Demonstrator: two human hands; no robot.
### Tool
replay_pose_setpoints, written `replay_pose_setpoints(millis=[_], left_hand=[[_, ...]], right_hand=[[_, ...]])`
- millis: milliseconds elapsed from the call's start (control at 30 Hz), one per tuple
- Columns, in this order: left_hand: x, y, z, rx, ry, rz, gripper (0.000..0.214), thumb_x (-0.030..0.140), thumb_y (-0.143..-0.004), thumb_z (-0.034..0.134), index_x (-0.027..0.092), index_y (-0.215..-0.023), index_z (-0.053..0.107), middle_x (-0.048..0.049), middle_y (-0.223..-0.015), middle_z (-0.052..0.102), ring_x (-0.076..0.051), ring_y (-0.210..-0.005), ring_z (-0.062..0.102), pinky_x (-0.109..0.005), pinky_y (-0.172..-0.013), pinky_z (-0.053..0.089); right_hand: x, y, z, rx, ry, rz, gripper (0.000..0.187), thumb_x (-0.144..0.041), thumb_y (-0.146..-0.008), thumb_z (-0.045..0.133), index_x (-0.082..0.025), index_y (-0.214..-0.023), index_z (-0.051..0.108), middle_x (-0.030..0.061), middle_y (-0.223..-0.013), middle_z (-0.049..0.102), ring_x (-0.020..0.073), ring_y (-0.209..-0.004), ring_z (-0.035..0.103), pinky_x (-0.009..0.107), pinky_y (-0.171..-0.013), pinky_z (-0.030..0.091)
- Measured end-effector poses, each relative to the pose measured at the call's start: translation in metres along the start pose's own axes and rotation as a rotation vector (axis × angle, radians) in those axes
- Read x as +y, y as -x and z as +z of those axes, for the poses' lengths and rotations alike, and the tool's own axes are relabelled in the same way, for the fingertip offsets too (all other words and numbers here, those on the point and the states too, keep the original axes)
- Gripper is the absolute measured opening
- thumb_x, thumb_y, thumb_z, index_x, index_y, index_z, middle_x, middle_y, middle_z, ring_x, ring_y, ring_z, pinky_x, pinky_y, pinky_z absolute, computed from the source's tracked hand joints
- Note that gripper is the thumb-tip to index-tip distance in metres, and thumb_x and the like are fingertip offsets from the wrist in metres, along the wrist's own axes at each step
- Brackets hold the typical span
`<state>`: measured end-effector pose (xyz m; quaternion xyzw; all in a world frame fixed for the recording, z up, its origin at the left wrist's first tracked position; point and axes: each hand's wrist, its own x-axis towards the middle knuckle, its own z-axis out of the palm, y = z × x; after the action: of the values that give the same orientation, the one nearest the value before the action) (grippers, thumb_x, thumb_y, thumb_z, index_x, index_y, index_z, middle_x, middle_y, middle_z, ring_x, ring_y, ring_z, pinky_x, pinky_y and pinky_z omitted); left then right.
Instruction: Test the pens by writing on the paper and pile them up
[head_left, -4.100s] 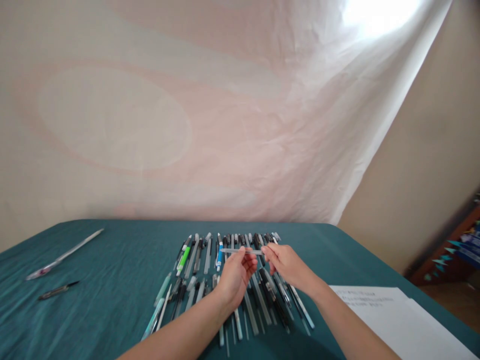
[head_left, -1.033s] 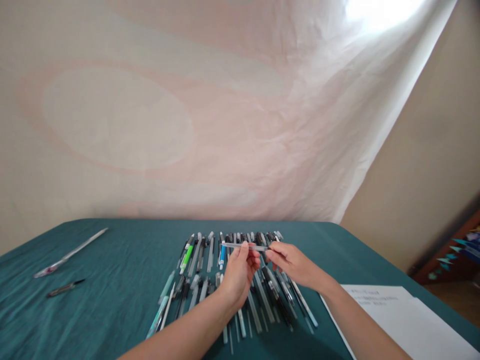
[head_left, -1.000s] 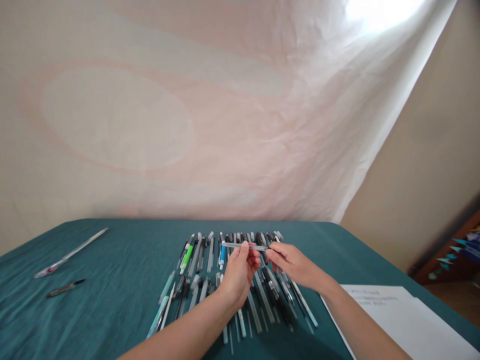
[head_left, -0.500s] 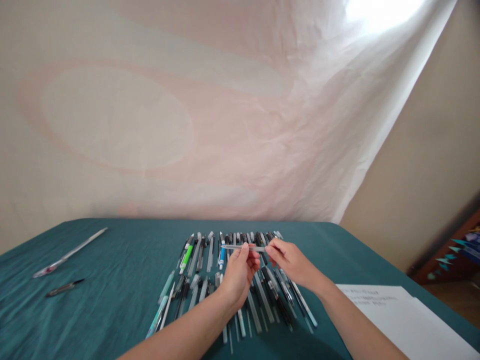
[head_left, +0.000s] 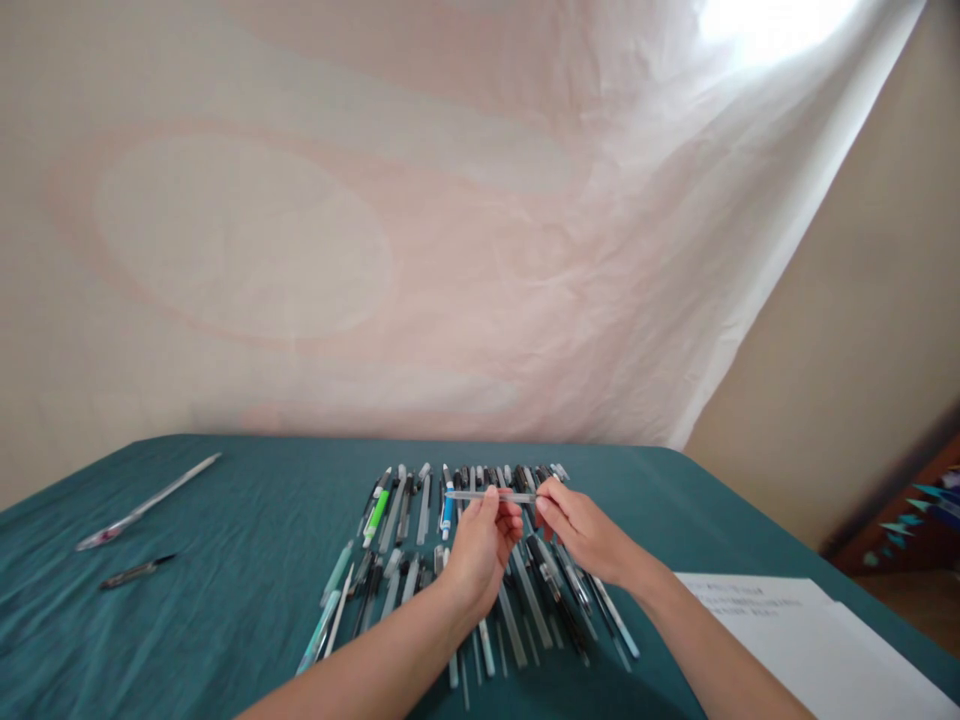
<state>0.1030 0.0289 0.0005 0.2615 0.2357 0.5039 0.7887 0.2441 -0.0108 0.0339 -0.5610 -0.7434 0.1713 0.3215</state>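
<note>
A slim translucent pen is held level above the rows of pens. My left hand pinches it near its middle between thumb and fingers. The fingertips of my right hand are closed around its right end, so that end is hidden. Under and around both hands lie several pens in two rough rows on the cloth. Among them are a green pen and a blue-and-white pen near the held pen's left tip.
A dark green cloth covers the table. At the left lie a long clear pen and a short dark pen. White paper sheets with writing lie at the right. A pale sheet hangs behind.
My view has shifted slightly, so the things on the table appear a little further right. Both hands keep nearly the same hold on the pen.
</note>
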Motion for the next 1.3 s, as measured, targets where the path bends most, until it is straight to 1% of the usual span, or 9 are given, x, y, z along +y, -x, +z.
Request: replay_pose_setpoints(millis=[133, 400, 600, 767, 867, 967, 1133, 1233, 1300], left_hand=[[0.001, 0.001, 0.001, -0.03, -0.006, 0.009, 0.015, 0.027, -0.084, 0.047, 0.013, -0.085, 0.053, -0.0009, -0.063, 0.053, -0.008, -0.053, 0.05, -0.02, -0.054, 0.044], [0.001, -0.003, -0.006, -0.056, -0.002, 0.002, 0.015, 0.026, -0.086, 0.045, 0.012, -0.086, 0.052, -0.001, -0.063, 0.054, -0.008, -0.052, 0.05, -0.019, -0.054, 0.044], [0.012, 0.0, 0.005, -0.044, 0.131, -0.174, 0.018, 0.024, -0.087, 0.043, 0.01, -0.082, 0.053, -0.0009, -0.061, 0.051, -0.005, -0.048, 0.047, -0.015, -0.049, 0.041], [0.012, 0.016, 0.017, -0.104, 0.108, -0.364, 0.027, 0.03, -0.087, 0.042, 0.01, -0.072, 0.052, 0.0003, -0.057, 0.049, -0.003, -0.043, 0.044, -0.013, -0.045, 0.038], [0.007, 0.024, 0.019, -0.133, -0.007, -0.459, 0.028, 0.032, -0.087, 0.042, 0.01, -0.073, 0.053, 0.0011, -0.056, 0.049, -0.003, -0.041, 0.043, -0.013, -0.043, 0.035], [0.002, 0.029, 0.02, -0.171, -0.109, -0.475, 0.032, 0.036, -0.087, 0.04, 0.01, -0.071, 0.051, 0.0005, -0.056, 0.05, -0.003, -0.041, 0.043, -0.014, -0.044, 0.034], [-0.011, 0.039, 0.016, -0.356, -0.373, -0.357, 0.04, 0.045, -0.087, 0.029, 0.012, -0.081, 0.05, -0.0024, -0.061, 0.055, -0.008, -0.048, 0.051, -0.019, -0.05, 0.037], [-0.018, 0.05, 0.011, -0.563, -0.798, -0.228, 0.033, 0.041, -0.085, 0.034, 0.014, -0.082, 0.051, -0.0037, -0.067, 0.058, -0.013, -0.058, 0.056, -0.025, -0.057, 0.041], [-0.018, 0.057, 0.008, -0.719, -1.156, -0.017, 0.022, 0.034, -0.081, 0.044, 0.015, -0.081, 0.055, -0.0045, -0.075, 0.06, -0.016, -0.07, 0.057, -0.028, -0.067, 0.042]], right_hand=[[0.003, -0.001, 0.003, -0.01, -0.08, 0.021, 0.031, -0.04, -0.09, 0.029, -0.02, -0.071, 0.043, -0.0026, -0.06, 0.053, 0.0119, -0.057, 0.051, 0.025, -0.059, 0.038], [0.008, -0.005, 0.029, -0.064, -0.797, 0.243, 0.031, -0.043, -0.086, 0.032, -0.021, -0.065, 0.036, -0.0047, -0.049, 0.05, 0.0104, -0.04, 0.048, 0.022, -0.043, 0.038], [0.008, -0.006, 0.028, 0.02, -0.965, 0.226, 0.036, -0.05, -0.085, 0.032, -0.019, -0.072, 0.043, -0.0031, -0.053, 0.05, 0.0099, -0.042, 0.048, 0.022, -0.042, 0.038], [0.008, -0.005, 0.026, -0.029, -0.684, 0.123, 0.033, -0.036, -0.081, 0.047, -0.024, -0.112, 0.046, -0.0015, -0.07, 0.056, 0.0123, -0.062, 0.056, 0.025, -0.056, 0.045], [0.007, -0.003, 0.023, -0.108, -0.462, -0.052, 0.031, -0.025, -0.077, 0.05, -0.022, -0.108, 0.055, 0.002, -0.084, 0.059, 0.0164, -0.087, 0.055, 0.031, -0.079, 0.043], [0.009, -0.003, 0.017, -0.183, -0.409, -0.086, 0.024, -0.026, -0.078, 0.048, -0.019, -0.098, 0.059, 0.0032, -0.087, 0.06, 0.0167, -0.084, 0.056, 0.03, -0.076, 0.045], [0.019, -0.002, -0.007, -0.151, -0.34, 0.035, 0.025, -0.039, -0.082, 0.046, -0.018, -0.091, 0.056, 0.0023, -0.08, 0.06, 0.0133, -0.066, 0.056, 0.024, -0.058, 0.045], [0.04, 0.006, -0.029, -0.062, -0.339, 0.118, 0.035, -0.045, -0.084, 0.039, -0.017, -0.098, 0.054, 0.0037, -0.077, 0.06, 0.0124, -0.06, 0.056, 0.024, -0.053, 0.045], [0.063, 0.017, -0.042, -0.019, -0.289, 0.176, 0.04, -0.047, -0.084, 0.036, -0.016, -0.102, 0.052, 0.0032, -0.071, 0.06, 0.0125, -0.057, 0.055, 0.025, -0.053, 0.045]])
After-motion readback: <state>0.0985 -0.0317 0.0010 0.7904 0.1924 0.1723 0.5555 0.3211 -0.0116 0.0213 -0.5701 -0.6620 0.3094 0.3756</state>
